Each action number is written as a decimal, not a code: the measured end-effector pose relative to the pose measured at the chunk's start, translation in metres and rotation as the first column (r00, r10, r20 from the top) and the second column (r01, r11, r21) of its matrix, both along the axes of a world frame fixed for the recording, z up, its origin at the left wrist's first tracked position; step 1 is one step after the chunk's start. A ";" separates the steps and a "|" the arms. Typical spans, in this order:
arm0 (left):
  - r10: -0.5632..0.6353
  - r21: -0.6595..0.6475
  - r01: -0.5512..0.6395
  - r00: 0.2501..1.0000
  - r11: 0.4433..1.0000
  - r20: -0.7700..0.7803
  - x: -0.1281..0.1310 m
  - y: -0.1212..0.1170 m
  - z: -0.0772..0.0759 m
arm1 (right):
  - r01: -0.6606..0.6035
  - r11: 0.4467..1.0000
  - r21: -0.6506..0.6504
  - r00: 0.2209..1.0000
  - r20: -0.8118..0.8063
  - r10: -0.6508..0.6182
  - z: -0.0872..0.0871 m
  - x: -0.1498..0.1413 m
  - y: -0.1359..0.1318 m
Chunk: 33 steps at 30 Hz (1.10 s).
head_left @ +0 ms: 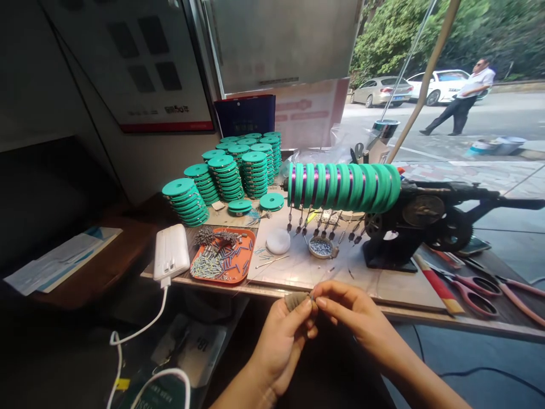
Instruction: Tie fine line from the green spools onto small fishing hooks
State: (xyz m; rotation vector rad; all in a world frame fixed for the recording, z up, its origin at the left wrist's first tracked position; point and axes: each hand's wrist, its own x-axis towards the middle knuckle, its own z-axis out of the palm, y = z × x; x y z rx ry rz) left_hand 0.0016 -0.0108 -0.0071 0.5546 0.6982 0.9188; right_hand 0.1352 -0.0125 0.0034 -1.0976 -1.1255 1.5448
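My left hand (283, 341) is closed round a small grey-brown bundle (295, 300) held just below the table's front edge. My right hand (355, 312) pinches at the bundle's right end with thumb and forefinger; what it pinches is too small to make out. Ahead of both hands, a row of green spools (343, 186) with purple line sits on the shaft of a black hand-crank winder (419, 221). Small weights hang from the spools above a little dish of beads (321, 247).
Stacks of green spools (230, 173) stand at the back left. An orange tray (223, 263) of small tubes, a white power bank (171, 251) with cable, a white disc (278, 241) and red scissors (477, 289) lie on the table. A person (462, 96) walks outside past parked cars.
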 end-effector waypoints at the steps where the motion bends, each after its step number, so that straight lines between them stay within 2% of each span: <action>1: -0.008 -0.006 0.009 1.000 1.000 0.018 0.000 0.000 0.000 | -0.004 1.000 -0.002 1.000 0.002 0.004 0.000 0.000 0.000; 5: -0.020 -0.007 0.020 0.999 1.000 0.027 0.000 0.000 0.000 | 0.008 1.000 -0.007 1.000 0.029 -0.007 0.001 0.000 0.001; 11: -0.008 0.113 0.023 0.991 0.993 -0.133 -0.001 -0.001 0.003 | 0.009 1.000 0.009 0.999 0.038 -0.009 0.006 -0.004 0.003; 17: -0.017 0.193 0.063 0.972 0.979 -0.232 -0.004 -0.001 0.003 | -0.032 0.999 -0.018 0.999 -0.037 0.031 -0.005 -0.004 0.004; 22: -0.026 0.152 0.058 0.979 0.987 -0.203 -0.005 -0.002 0.000 | -0.061 0.996 -0.063 0.992 -0.113 0.053 -0.016 -0.001 0.001; 27: -0.029 0.092 0.040 0.991 0.995 -0.128 -0.004 0.000 0.002 | -0.068 0.996 -0.054 0.987 -0.151 0.059 -0.020 -0.004 -0.001; 30: -0.050 0.087 0.059 0.994 0.994 -0.098 -0.004 0.000 0.004 | -0.065 0.997 -0.031 0.991 -0.116 0.061 -0.014 -0.007 -0.002; 32: -0.041 0.078 0.049 0.993 0.996 -0.112 -0.004 -0.002 0.005 | -0.043 0.999 0.020 0.999 -0.014 0.043 -0.008 -0.003 -0.005; 33: -0.025 0.072 0.035 0.992 0.997 -0.128 -0.005 -0.003 0.006 | 0.000 0.998 0.067 0.997 0.071 -0.005 -0.006 0.002 -0.008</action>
